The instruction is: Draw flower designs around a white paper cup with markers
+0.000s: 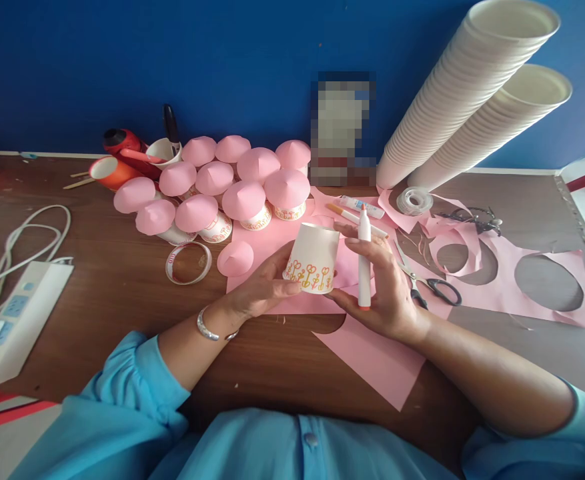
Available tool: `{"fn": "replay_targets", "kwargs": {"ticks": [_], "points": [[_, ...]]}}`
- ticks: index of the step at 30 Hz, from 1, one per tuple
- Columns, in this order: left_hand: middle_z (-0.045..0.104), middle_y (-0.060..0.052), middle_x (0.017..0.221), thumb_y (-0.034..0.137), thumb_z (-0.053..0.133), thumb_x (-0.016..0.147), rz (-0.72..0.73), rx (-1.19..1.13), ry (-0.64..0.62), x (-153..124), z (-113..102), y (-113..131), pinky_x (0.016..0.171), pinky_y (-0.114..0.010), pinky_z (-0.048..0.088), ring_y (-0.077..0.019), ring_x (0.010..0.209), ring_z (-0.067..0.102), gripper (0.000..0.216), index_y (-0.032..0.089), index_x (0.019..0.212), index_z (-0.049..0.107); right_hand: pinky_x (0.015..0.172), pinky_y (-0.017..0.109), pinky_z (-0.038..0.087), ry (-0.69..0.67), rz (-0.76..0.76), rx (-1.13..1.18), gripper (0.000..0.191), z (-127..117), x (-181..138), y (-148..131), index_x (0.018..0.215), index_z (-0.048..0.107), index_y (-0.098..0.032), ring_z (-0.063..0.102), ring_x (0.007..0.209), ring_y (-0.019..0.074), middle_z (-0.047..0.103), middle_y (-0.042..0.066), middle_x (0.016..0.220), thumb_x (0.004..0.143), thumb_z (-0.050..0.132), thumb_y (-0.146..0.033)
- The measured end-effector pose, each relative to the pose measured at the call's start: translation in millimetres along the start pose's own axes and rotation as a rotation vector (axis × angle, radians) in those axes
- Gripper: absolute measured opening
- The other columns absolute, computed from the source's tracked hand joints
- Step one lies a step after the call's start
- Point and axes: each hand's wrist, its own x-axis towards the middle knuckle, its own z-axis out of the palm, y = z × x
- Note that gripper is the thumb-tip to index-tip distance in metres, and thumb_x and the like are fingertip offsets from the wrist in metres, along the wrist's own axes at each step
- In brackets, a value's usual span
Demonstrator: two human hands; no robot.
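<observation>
My left hand (267,283) grips a white paper cup (315,250) upside down, its thumb along the lower edge. Orange and yellow flowers are drawn round the cup near its rim. In my right hand (385,290) an uncapped marker (365,263) stands upright with its reddish tip up; the fingertips of that hand reach the cup's right side. Beneath both hands lies a sheet of pink paper (282,303). To the left, one pink paper cone (235,258) rests on the table. Behind it stand several cups topped with pink cones (245,200).
Two tall stacks of paper cups (467,87) lean at the back right. Scissors (429,287) and cut pink paper scraps (512,267) lie on the right. At left are a tape roll (189,263), a power strip (22,320) and a red hot-air tool (127,143).
</observation>
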Motion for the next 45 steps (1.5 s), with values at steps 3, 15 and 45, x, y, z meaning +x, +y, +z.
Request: {"fn": "replay_targets", "kwargs": {"ticks": [3, 15, 45], "points": [[0.063, -0.013, 0.15, 0.043, 0.095, 0.071, 0.064, 0.168, 0.072, 0.6, 2.5, 0.0, 0.109, -0.052, 0.054, -0.0407, 0.141, 0.058, 0.083, 0.029, 0.144, 0.059, 0.103, 0.057, 0.059, -0.002, -0.037, -0.049, 0.072, -1.3, 0.4, 0.6, 0.154, 0.042, -0.024, 0.064, 0.136, 0.0382, 0.066, 0.02, 0.146, 0.093, 0.079, -0.027], [0.062, -0.01, 0.138, 0.03, 0.087, 0.083, 0.069, 0.273, 0.125, 0.4, 6.4, -1.3, 0.098, -0.05, 0.061, -0.0292, 0.12, 0.064, 0.068, 0.031, 0.143, 0.055, 0.103, 0.058, 0.058, -0.034, -0.063, -0.059, 0.079, 0.4, -1.7, 0.2, 0.161, 0.035, -0.024, 0.064, 0.137, 0.0388, 0.064, 0.022, 0.148, 0.095, 0.077, -0.022], [0.066, -0.006, 0.121, 0.036, 0.093, 0.075, 0.071, 0.163, 0.226, 2.1, 3.5, -0.5, 0.096, -0.043, 0.055, -0.0257, 0.109, 0.065, 0.067, 0.028, 0.134, 0.06, 0.063, 0.038, 0.067, -0.014, -0.195, 0.009, 0.033, -14.7, 2.1, -13.5, 0.133, 0.061, -0.019, 0.076, 0.083, 0.024, 0.075, 0.009, 0.093, 0.1, 0.057, -0.014]]}}
